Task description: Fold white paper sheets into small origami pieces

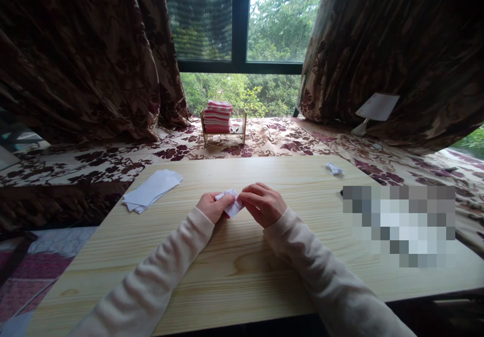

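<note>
A small folded piece of white paper is held up between my two hands over the middle of the wooden table. My left hand grips its left side, thumb lying on top and fingers underneath. At the paper's right edge, my right hand pinches it between thumb and fingertips. Crease lines show on the paper's face. The fingers below it are mostly hidden.
White paper sheets lie in a loose stack at the table's left. A small folded paper piece rests at the back right. A pixelated area covers something on the right. Behind the table, a little wooden rack holds folded striped cloths; a lamp stands farther right.
</note>
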A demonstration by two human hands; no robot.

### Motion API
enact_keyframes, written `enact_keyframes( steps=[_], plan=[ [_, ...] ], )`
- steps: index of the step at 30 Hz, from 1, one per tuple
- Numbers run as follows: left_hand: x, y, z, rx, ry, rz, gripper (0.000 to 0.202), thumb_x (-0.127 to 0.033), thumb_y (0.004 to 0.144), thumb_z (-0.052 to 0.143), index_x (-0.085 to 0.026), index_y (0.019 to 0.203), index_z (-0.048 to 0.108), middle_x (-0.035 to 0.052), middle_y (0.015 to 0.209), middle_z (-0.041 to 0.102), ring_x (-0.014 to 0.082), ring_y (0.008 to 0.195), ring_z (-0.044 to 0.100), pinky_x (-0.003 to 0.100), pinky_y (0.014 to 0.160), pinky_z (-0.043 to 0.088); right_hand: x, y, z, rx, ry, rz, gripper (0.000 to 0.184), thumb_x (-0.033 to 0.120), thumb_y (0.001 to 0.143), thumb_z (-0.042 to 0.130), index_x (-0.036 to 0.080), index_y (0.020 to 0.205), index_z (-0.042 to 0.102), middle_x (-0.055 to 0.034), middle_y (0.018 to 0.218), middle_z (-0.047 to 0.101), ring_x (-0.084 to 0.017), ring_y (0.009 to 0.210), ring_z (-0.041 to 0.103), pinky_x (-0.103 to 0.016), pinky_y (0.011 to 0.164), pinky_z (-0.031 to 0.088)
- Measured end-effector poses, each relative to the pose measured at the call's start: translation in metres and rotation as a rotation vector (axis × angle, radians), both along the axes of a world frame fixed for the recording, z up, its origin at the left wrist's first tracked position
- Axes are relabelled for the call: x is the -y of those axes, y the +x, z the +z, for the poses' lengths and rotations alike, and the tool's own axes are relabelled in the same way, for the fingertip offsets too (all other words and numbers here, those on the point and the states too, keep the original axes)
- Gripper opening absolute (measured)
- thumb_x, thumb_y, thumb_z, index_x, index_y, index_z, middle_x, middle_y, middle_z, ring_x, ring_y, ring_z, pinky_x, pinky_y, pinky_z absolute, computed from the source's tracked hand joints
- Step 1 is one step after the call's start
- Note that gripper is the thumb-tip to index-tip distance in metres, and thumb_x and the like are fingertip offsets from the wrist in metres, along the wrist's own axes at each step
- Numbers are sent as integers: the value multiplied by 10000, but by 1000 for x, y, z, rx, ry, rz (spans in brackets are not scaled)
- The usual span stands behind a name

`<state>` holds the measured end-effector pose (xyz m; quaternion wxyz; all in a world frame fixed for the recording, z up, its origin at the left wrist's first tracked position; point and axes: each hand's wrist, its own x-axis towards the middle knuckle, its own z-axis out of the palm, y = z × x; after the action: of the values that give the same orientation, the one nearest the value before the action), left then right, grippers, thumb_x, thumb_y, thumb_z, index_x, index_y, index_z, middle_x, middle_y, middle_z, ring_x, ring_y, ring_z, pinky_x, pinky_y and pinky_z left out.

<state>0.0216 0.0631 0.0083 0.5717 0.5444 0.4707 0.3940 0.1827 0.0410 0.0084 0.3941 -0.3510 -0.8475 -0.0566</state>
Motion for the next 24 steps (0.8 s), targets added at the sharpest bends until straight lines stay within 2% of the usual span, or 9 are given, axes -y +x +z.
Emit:
enact_keyframes(
  steps=[4,8,13,17,24],
  plan=[
    [2,1,-1,-18,34,68,183,-291,529,621,-108,527,610,-33,417,483,76,434,407,205,446,312,0,-2,-4,-130,-74,17,190,141,797,449,189,856,623,-54,805,610,-143,735,512,-246,634,435],
    [8,7,-2,-61,104,130,221,-326,554,599,-109,511,591,-48,407,410,63,429,344,200,432,275,1,-7,-5,-376,-272,15,173,135,762,465,176,831,618,-45,811,594,-119,685,530,-204,531,428],
    [13,11,-4,-135,173,196,234,-337,610,545,-119,535,580,-59,434,347,59,442,300,194,429,251,0,-10,-4,-525,-474,-123,156,244,775,472,158,735,595,-31,739,569,-111,640,528,-191,490,413],
    [12,10,-4,-150,216,188,242,-348,624,539,-123,548,584,-54,457,359,66,464,317,196,450,277,-3,-10,-9,-515,-526,-156,205,334,737,527,156,644,568,-14,672,530,-98,572,502,-190,459,395],
    [13,11,-4,-77,180,198,253,-364,598,568,-119,543,598,-40,452,412,77,469,350,203,461,303,-7,-9,-15,-546,-527,-58,126,252,729,504,157,670,560,-20,693,537,-100,581,499,-189,451,392]
  ],
)
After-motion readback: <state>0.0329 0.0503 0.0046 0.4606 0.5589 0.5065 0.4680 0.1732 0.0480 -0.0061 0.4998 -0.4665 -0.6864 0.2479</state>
